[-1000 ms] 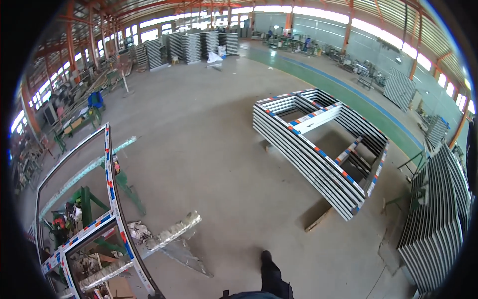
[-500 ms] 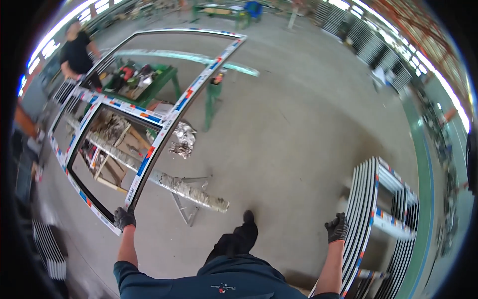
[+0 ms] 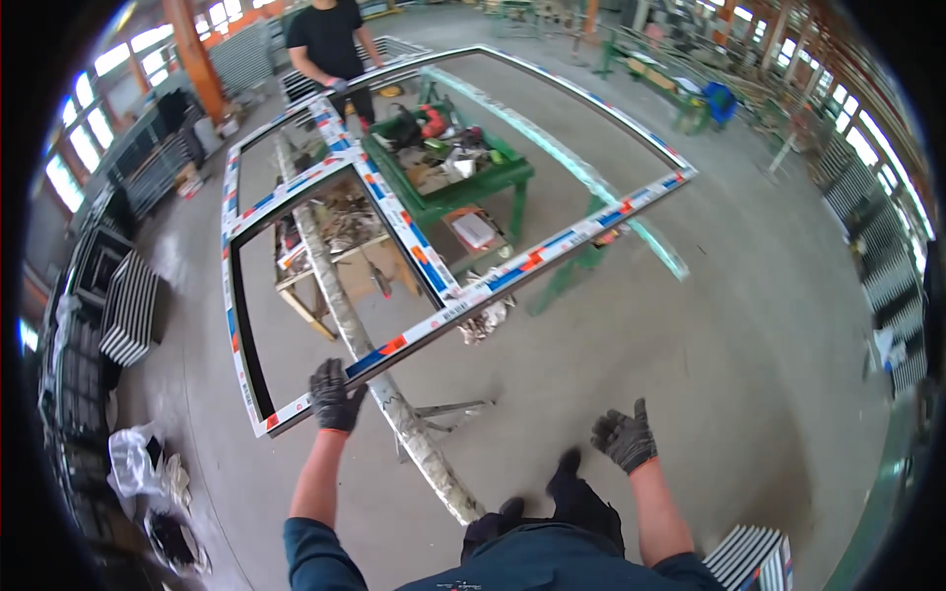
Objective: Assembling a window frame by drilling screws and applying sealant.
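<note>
A large window frame (image 3: 532, 261), white with blue and orange printed film and divided by inner bars, lies across two wrapped beams. My left hand (image 3: 335, 396), in a dark grey glove, is at its near edge close to the near left corner. Its fingers are stretched out over the bar and the thumb stands apart; whether the palm touches cannot be made out. To the right, my gloved right hand (image 3: 625, 436) hangs above the floor with fingers spread and nothing in it.
A silver-wrapped beam (image 3: 419, 433) and a pale green-wrapped beam (image 3: 552, 148) run under the frame. Beyond stands a green bench (image 3: 448, 202) with tools. A person (image 3: 325, 44) in black stands at the far side. Stacked frames (image 3: 754, 561) are at the lower right.
My view has turned left, and the frame now lies lower and flatter. My left hand's fingers have straightened from their grip on it. My right hand has gone from a fist to spread fingers.
</note>
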Demonstrator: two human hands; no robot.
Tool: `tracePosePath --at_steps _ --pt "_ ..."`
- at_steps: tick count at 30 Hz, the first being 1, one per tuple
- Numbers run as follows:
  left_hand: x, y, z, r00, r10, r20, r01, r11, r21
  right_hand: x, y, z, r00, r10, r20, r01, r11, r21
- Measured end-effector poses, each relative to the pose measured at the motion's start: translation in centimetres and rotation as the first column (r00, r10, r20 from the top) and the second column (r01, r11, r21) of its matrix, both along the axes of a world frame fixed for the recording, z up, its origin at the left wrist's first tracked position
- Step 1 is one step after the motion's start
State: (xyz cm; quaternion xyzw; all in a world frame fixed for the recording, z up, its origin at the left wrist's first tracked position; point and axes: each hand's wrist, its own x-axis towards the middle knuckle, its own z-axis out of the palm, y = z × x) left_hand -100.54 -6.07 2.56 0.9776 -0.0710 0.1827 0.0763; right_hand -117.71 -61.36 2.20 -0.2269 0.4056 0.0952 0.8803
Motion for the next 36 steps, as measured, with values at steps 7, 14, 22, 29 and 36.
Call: tracePosePath --at_steps 7,14,22,29,36 --pt "4.0 -3.7 -0.9 0.941 0.285 -0.184 -0.275 0.958 0.082 27.6 -2.3 -2.2 0.969 0.152 0.193 -0.16 0.987 0.026" --pt "3.0 -4.5 -0.7 0.819 0.497 -0.288 -0.446 0.866 0.225 41.7 -0.2 -5.4 0.904 0.01 0.427 -0.143 0.949 0.282" --pt "2.5 -4.5 -0.7 0.851 0.453 -0.264 -0.376 0.878 0.295 45.1 -0.1 -9.3 0.89 -0.06 0.452 -0.062 0.967 0.249" --pt "5.1 -5.1 3.8 0.851 0.361 -0.383 -0.224 0.907 0.358 43.5 -2.7 -3.2 0.902 0.004 0.432 -0.078 0.985 0.154" --pt "9.3 -10.2 16.9 0.985 0.158 -0.07 -0.137 0.96 0.246 52.1 -7.9 11.3 0.878 -0.148 0.455 0.207 0.975 -0.083"
